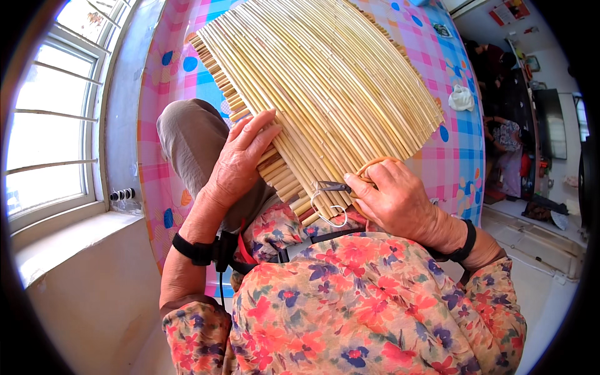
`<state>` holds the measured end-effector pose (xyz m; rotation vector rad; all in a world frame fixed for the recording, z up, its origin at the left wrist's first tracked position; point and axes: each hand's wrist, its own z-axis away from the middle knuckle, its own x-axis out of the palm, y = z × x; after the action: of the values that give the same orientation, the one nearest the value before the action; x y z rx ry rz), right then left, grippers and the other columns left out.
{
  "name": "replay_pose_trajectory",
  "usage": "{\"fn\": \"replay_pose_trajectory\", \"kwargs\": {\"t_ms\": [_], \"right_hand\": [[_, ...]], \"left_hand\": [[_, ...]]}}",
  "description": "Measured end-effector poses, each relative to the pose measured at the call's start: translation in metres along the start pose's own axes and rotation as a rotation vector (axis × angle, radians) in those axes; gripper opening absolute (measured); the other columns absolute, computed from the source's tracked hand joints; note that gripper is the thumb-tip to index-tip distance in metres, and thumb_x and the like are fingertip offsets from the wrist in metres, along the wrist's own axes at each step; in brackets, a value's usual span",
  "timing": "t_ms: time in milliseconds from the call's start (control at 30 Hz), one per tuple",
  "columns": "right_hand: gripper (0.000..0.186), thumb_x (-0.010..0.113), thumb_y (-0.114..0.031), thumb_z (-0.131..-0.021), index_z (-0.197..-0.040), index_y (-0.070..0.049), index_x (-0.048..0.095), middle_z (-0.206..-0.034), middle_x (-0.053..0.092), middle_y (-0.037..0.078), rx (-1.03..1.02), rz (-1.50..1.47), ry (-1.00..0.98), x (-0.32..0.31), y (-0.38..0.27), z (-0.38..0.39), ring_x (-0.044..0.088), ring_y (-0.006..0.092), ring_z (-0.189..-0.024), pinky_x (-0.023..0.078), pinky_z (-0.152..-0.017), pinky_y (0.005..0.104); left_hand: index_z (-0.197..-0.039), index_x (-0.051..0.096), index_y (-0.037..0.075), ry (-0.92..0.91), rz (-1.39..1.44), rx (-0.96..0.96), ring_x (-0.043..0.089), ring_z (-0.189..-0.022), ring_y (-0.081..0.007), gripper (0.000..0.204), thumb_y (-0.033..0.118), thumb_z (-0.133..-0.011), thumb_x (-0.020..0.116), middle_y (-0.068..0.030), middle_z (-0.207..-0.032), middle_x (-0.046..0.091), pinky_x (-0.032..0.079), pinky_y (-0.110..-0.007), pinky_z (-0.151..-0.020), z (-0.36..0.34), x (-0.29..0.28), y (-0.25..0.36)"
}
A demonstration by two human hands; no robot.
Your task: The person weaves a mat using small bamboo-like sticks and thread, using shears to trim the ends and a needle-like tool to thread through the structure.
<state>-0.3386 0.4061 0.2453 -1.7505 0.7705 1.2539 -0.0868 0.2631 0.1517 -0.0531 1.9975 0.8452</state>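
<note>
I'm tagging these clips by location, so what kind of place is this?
Likely a room in a home: a barred window with a sill, a bright checked mat, and a television farther back. The hands work a reed mat.

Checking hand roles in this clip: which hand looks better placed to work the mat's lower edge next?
Probably the right hand: it grips a small metal tool and a cane strip at the reed mat edge. The left hand lies flat, steadying the mat.

Home room: barred window, chequered floor mat
</note>
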Motion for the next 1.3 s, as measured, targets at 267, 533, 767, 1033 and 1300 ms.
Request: {"fn": "replay_pose_trajectory", "kwargs": {"t_ms": [267,533,767,1033,1300], "right_hand": [[0.044,0.073,-0.009,-0.068,-0.110,-0.003,0.064,-0.087,0.051,0.009,0.023,-0.020,0.024,0.008,0.001,-0.001,0.057,0.0274,-0.084,0.049,-0.074,0.0381],[0.041,0.072,-0.011,-0.073,-0.113,-0.007,0.064,-0.089,0.055,0.010,0.139,-0.169,0.014,0.018,0.002,0.003,0.059,0.0272,-0.079,0.051,-0.068,0.0370],[0.039,0.071,-0.012,-0.076,-0.114,-0.007,0.063,-0.087,0.055,0.010,0.240,-0.336,-0.010,0.022,0.005,0.009,0.059,0.0262,-0.072,0.050,-0.061,0.0353],[0.039,0.071,-0.011,-0.077,-0.116,-0.006,0.062,-0.087,0.054,0.010,0.217,-0.349,-0.028,0.019,0.008,0.008,0.058,0.0263,-0.071,0.050,-0.061,0.0349],[0.039,0.070,-0.006,-0.082,-0.120,-0.007,0.060,-0.089,0.054,0.004,0.456,-0.555,0.077,-0.005,0.021,0.026,0.056,0.0131,-0.073,0.049,-0.063,0.0253]], "left_hand": [[-0.124,0.056,0.006,-0.005,-0.018,-0.003,0.046,-0.124,-0.0360,0.058,-0.010,-0.069,0.059,-0.0121,-0.139,0.046,0.040,-0.042,-0.105,0.000,0.001,-0.001],[-0.125,0.056,0.007,-0.006,-0.013,-0.010,0.046,-0.124,-0.0356,0.056,-0.008,-0.071,0.060,-0.0120,-0.139,0.047,0.038,-0.042,-0.107,-0.001,-0.001,-0.001],[-0.125,0.056,0.007,-0.011,-0.016,-0.013,0.046,-0.124,-0.0365,0.056,-0.007,-0.071,0.061,-0.0110,-0.140,0.046,0.039,-0.043,-0.106,-0.002,-0.001,-0.001],[-0.126,0.056,0.007,-0.022,-0.043,0.013,0.047,-0.122,-0.0375,0.056,-0.005,-0.071,0.063,-0.0113,-0.140,0.046,0.039,-0.044,-0.106,-0.002,0.000,-0.003],[-0.129,0.054,0.009,-0.086,-0.197,0.122,0.042,-0.133,-0.0296,0.061,0.003,-0.070,0.069,-0.0125,-0.141,0.047,0.027,-0.050,-0.113,0.001,-0.002,0.000]]}}
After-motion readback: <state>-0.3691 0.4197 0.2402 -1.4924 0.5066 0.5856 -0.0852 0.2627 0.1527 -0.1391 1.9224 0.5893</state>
